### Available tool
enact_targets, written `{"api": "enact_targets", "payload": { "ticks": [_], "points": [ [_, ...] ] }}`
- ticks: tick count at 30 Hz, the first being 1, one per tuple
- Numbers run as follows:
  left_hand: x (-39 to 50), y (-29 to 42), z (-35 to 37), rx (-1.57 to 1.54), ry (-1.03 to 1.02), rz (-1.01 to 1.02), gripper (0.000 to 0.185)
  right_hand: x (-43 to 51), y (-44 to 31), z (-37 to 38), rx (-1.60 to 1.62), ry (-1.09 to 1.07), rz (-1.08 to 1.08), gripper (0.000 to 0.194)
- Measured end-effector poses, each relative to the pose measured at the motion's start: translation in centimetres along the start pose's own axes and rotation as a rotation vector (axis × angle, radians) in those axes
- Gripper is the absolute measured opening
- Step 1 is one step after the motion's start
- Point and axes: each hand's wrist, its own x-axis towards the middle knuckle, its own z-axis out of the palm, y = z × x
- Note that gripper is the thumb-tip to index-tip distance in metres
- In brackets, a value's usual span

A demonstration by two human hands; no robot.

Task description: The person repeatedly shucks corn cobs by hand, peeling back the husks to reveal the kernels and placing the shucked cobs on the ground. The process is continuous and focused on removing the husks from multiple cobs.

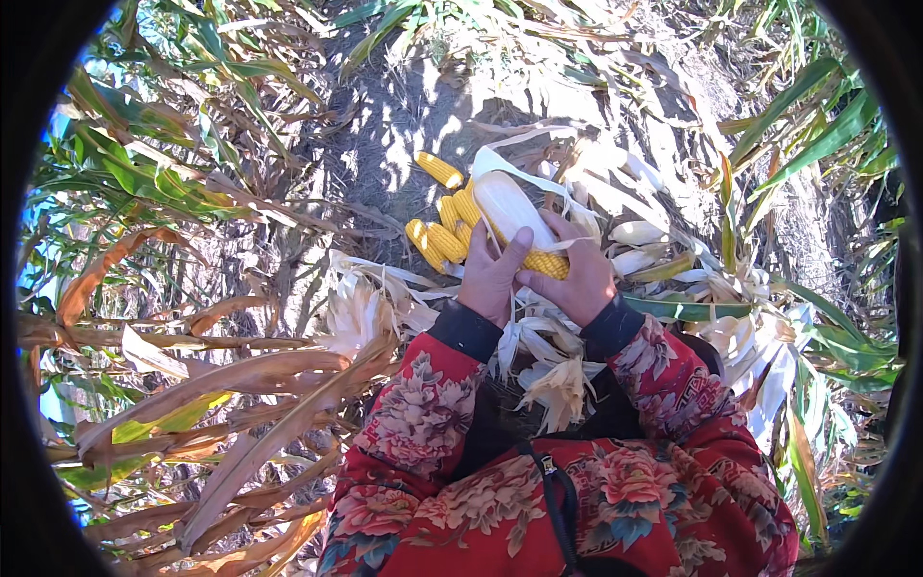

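Both my hands grip one partly husked ear of corn point(546, 264), held aslant in front of me. Yellow kernels show at its lower end and along its left side. A pale husk leaf point(508, 202) still covers much of its upper face, and a loose strip curls away at the top. My left hand point(490, 274) is around the left side, thumb on the husk. On the right, my right hand point(577, 270) wraps the ear near its lower end. Several bare yellow ears point(436, 241) lie on the ground just beyond my left hand, with another ear point(438, 170) farther out.
Torn dry husks point(360, 306) lie left of my hands, and more husks point(559, 393) are below them. To the right is a heap of pale husks point(753, 346). Dry corn leaves point(245, 389) reach in from the left. Green corn leaves point(815, 108) stand at upper right.
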Motion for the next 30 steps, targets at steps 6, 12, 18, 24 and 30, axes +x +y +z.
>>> {"api": "enact_targets", "payload": {
  "ticks": [6,12,18,24,30],
  "points": [
    [1.2,1.3,-4.2,-0.363,0.025,-0.174,0.044,0.2,1.5,0.1,0.519,-0.205,0.221,0.060],
    [1.1,1.9,-3.7,-0.361,0.048,-0.183,0.048,0.0,0.8,0.6,0.226,-0.517,0.208,0.046],
    [1.6,1.2,-4.3,-0.230,0.005,-0.214,0.050,0.1,2.2,0.8,-0.003,-0.336,-0.107,0.032],
    [0.7,2.5,-4.0,0.184,-0.135,-0.388,0.059,2.4,1.2,-2.5,0.889,-0.090,0.573,0.017],
    [0.4,1.2,-4.2,0.379,-0.455,-0.409,0.070,4.2,8.5,-6.9,1.458,0.041,0.236,0.033]
  ]
}}
